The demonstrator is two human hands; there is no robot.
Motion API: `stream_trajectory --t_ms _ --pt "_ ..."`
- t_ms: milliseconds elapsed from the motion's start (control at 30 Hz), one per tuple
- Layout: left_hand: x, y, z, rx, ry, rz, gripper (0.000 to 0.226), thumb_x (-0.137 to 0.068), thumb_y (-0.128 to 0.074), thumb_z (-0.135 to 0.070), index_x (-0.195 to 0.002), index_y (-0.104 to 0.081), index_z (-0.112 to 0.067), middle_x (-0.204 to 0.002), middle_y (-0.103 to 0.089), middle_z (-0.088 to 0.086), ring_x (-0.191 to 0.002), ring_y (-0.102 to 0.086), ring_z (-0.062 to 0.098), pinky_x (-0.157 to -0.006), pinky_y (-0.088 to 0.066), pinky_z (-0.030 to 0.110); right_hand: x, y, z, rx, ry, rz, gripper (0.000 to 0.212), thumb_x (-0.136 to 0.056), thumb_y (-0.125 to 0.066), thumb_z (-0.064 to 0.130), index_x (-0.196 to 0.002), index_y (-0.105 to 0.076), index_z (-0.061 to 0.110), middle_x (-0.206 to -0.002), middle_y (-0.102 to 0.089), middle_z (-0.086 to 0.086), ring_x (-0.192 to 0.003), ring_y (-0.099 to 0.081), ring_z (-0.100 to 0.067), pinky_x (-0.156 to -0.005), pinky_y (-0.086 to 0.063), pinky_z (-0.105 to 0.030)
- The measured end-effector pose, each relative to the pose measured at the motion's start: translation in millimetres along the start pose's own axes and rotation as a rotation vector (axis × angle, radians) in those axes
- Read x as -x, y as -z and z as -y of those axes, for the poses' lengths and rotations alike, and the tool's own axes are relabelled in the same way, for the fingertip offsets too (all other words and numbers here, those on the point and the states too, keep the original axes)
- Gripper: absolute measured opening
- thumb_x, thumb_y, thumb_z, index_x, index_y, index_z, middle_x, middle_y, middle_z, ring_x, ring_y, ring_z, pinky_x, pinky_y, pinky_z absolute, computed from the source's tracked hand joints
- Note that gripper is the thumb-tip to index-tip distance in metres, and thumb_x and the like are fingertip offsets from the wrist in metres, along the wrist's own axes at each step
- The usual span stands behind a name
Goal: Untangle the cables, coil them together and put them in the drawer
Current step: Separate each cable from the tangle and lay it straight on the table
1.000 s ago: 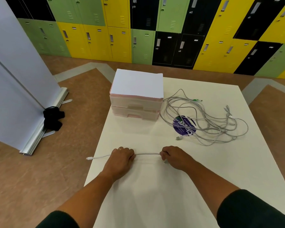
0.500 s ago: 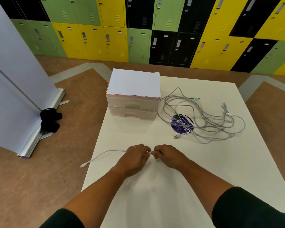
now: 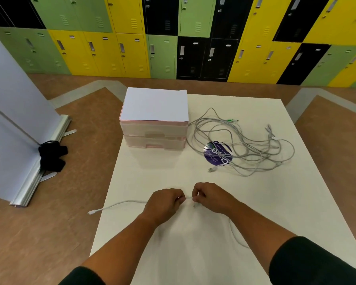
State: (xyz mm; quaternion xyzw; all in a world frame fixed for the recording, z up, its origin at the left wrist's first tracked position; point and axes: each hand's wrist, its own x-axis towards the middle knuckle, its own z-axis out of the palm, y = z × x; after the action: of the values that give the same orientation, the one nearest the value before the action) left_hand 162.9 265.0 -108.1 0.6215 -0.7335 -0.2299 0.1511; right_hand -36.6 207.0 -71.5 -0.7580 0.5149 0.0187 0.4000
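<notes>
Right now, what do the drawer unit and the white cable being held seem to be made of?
Drawer unit: likely frosted translucent plastic with pink trim; its fronts look cloudy and faintly see-through. White cable: probably flexible plastic or rubber sheathing, matte; it curves softly past the edge of the table, pinched by the left hand and right hand.
</notes>
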Motion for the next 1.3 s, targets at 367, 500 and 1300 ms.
stream_trajectory --t_ms 367,500,1300 --pt "-4.2 -1.0 -2.1 -0.082 0.010 -0.017 0.023 -0.101 -0.043 -0.039 -0.092 -0.059 -0.026 -0.087 -0.067 -0.007 -0.077 -0.059 0.016 -0.064 -0.036 0.029 1.6 16.9 -17.6 0.177 -0.122 -0.053 0.040 -0.090 -0.058 0.056 -0.066 -0.056 0.024 -0.064 -0.057 0.007 -0.063 -0.053 -0.009 -0.059 -0.039 -0.029" --pt "-6.4 -3.5 4.1 -0.032 0.028 0.057 0.020 -0.100 -0.045 -0.031 -0.091 -0.062 -0.024 -0.089 -0.064 -0.008 -0.082 -0.056 0.015 -0.068 -0.040 0.029 2.8 12.6 -18.8 0.213 -0.191 -0.076 0.051 -0.088 -0.057 0.062 -0.062 -0.052 0.019 -0.058 -0.052 0.004 -0.056 -0.048 -0.013 -0.057 -0.037 -0.030" --pt "-13.8 -10.1 -32.4 0.140 0.018 0.064 0.028 -0.100 -0.051 -0.036 -0.086 -0.067 -0.018 -0.077 -0.067 -0.005 -0.071 -0.057 0.013 -0.066 -0.045 0.030 28.4 33.8 -47.0 0.002 -0.115 0.100 0.015 -0.092 -0.065 0.035 -0.095 -0.072 0.023 -0.091 -0.066 0.005 -0.083 -0.059 -0.010 -0.067 -0.043 -0.020"
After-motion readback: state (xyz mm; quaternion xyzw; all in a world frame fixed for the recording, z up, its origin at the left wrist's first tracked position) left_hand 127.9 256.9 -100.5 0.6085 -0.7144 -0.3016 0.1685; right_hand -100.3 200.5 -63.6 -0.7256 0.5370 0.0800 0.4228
